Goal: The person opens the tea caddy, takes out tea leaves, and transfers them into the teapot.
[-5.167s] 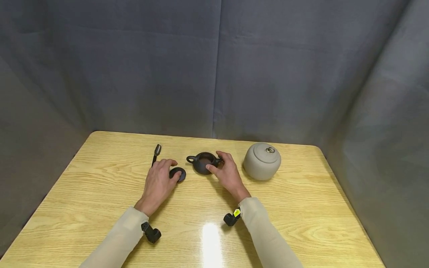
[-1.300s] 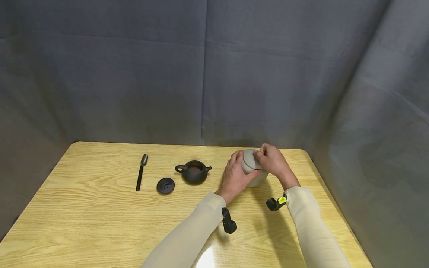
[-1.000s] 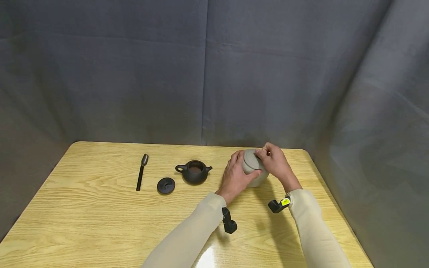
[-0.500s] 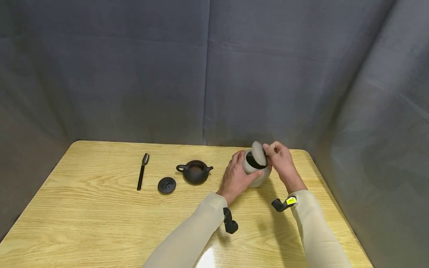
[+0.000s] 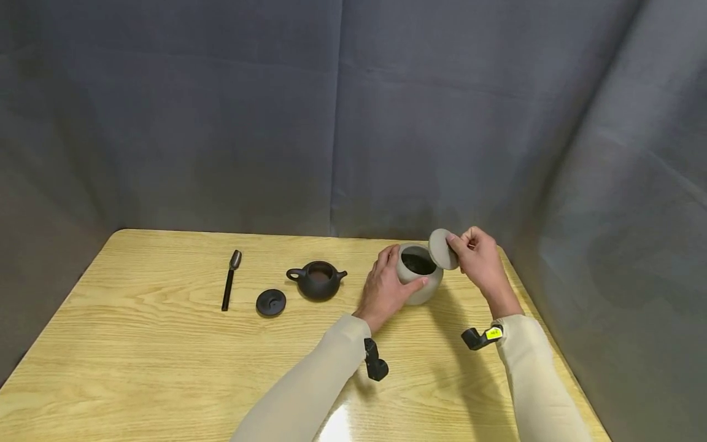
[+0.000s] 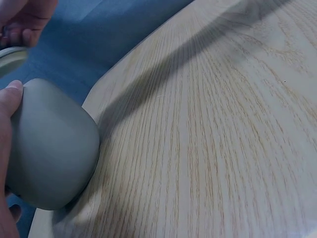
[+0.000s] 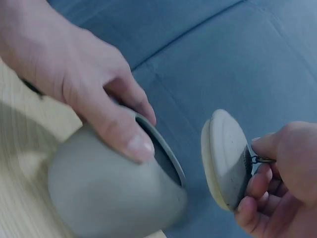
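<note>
My left hand (image 5: pixel 385 287) curls round the side of a round grey jar (image 5: pixel 424 293), thumb at the front near its rim. Dark contents show inside the uncovered mouth. To the right, my right hand (image 5: pixel 479 261) pinches the metal ring of the jar's lid (image 5: pixel 442 248), which is tilted on edge beside the opening. In the right wrist view the ring (image 7: pixel 261 159) sits between thumb and fingers, and the lid (image 7: pixel 229 153) is apart from the jar (image 7: pixel 114 183). The left wrist view shows the jar's smooth side (image 6: pixel 54 144) with the left thumb on it.
Left of the jar stands a small dark teapot (image 5: pixel 319 288) without its lid, spout toward the jar. The teapot lid (image 5: pixel 271 302) lies in front of it. Farther left lies a black-handled scoop (image 5: pixel 231 279). Grey curtains (image 5: pixel 221 123) surround the wooden table (image 5: pixel 166 368).
Both hands have gone from the teapot and its lid to the jar. The right hand has lifted the jar lid off and moved it right, while the left hand stays on the jar.
</note>
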The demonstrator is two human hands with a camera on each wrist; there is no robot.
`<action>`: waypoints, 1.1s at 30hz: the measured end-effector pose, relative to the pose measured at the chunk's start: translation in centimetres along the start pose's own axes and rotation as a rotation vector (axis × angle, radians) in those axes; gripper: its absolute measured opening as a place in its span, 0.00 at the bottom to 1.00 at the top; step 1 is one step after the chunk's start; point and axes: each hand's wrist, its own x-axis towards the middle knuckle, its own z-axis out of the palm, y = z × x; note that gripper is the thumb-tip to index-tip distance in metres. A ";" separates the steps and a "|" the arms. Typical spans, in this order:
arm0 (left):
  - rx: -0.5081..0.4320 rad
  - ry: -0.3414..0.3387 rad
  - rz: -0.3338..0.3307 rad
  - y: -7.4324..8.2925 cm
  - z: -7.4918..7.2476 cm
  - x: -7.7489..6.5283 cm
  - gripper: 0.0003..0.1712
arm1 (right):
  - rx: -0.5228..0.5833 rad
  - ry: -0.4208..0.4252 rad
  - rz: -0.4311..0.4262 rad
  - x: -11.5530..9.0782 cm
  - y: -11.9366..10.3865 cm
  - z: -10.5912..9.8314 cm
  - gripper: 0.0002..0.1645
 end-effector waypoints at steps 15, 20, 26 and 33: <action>-0.038 0.016 0.004 0.1 -0.1 -0.2 0.56 | -0.097 0.043 0.138 -1.5 3.1 -1.7 0.22; -0.046 0.018 0.000 0.0 -0.2 -0.2 0.55 | -0.112 0.039 0.187 -2.0 4.4 -1.8 0.21; -0.050 0.021 -0.003 -0.2 -0.3 0.0 0.55 | -0.111 0.011 0.247 -2.5 6.0 -1.6 0.22; -0.040 0.009 -0.018 -0.4 -0.3 0.0 0.56 | -0.133 -0.037 0.315 -3.1 8.7 -0.9 0.22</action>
